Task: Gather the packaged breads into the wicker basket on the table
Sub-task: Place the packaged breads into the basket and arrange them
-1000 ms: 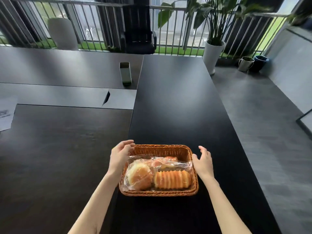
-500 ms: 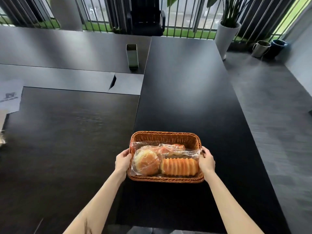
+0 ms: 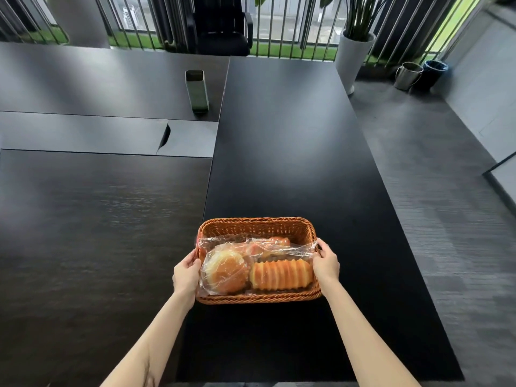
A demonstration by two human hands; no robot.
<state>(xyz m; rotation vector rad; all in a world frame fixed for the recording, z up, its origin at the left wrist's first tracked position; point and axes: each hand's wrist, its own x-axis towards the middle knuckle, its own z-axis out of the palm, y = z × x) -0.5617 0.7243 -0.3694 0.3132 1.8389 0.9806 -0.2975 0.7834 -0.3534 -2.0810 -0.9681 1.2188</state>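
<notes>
- Wicker basket [image 3: 258, 229] sits on the black table [image 3: 293, 152], close to that table's near edge and nearer its left edge than its right
- Inside it, a round bun [image 3: 226, 270] in clear wrap fills the near-left part, touching the basket's left wall
- A ridged loaf [image 3: 280, 275] lies just beside the bun on the right, along the near wall
- A third reddish packaged bread [image 3: 275, 243] lies behind those two, mostly under crinkled plastic; the far part of the basket is bare weave
- Left hand [image 3: 185, 275] is curled against the basket's left wall, fingers pressed together on the rim
- Right hand [image 3: 325, 263] grips the right wall, thumb over the rim touching the loose plastic, fingers wrapped outside
- Whether the basket is lifted off the table cannot be told
- A second dark table [image 3: 97, 219] adjoins the black table's left edge
- A tall rectangular metal container [image 3: 197, 90] stands upright on the far table, near the corner where the tables meet
- Beyond the far edge: an office chair [image 3: 220, 23], and on the floor a white planter [image 3: 352, 58] and two buckets [image 3: 420, 74]
</notes>
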